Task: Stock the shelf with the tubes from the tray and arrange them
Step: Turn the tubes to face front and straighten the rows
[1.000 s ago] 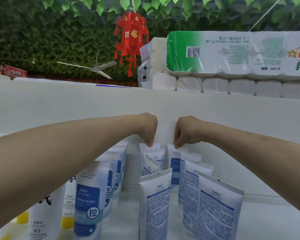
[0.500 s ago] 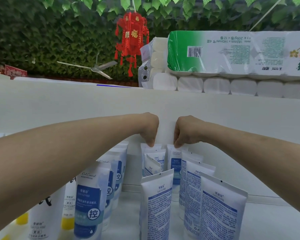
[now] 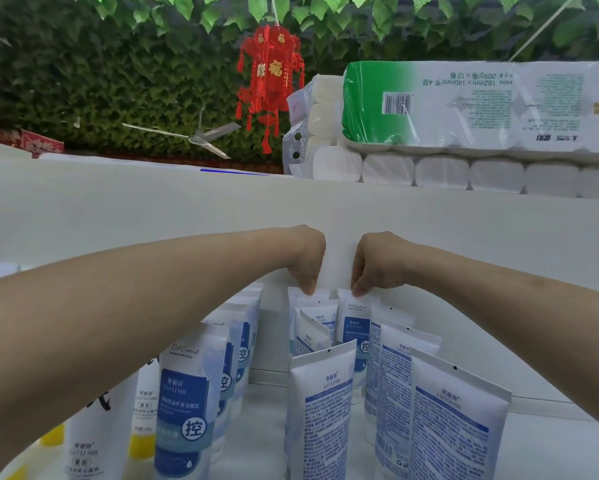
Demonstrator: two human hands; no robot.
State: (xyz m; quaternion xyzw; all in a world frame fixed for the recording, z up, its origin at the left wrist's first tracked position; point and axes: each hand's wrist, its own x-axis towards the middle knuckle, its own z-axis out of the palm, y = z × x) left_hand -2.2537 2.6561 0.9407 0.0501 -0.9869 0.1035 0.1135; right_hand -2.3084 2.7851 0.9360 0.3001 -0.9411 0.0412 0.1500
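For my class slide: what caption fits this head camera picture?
The left hand pinches the left back tube and the right hand the right back tube, on a white shelf under toilet-paper packs.

My bare forearms reach forward and converge. My left grip (image 3: 306, 258) and right grip (image 3: 376, 263) sit close together, knuckles up, fingers curled downward, pinching the tops of the left tube (image 3: 303, 300) and right tube (image 3: 355, 322).

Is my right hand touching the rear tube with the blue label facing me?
Touching. The head view shows the right hand pinching the top edge of the rear blue-label tube.
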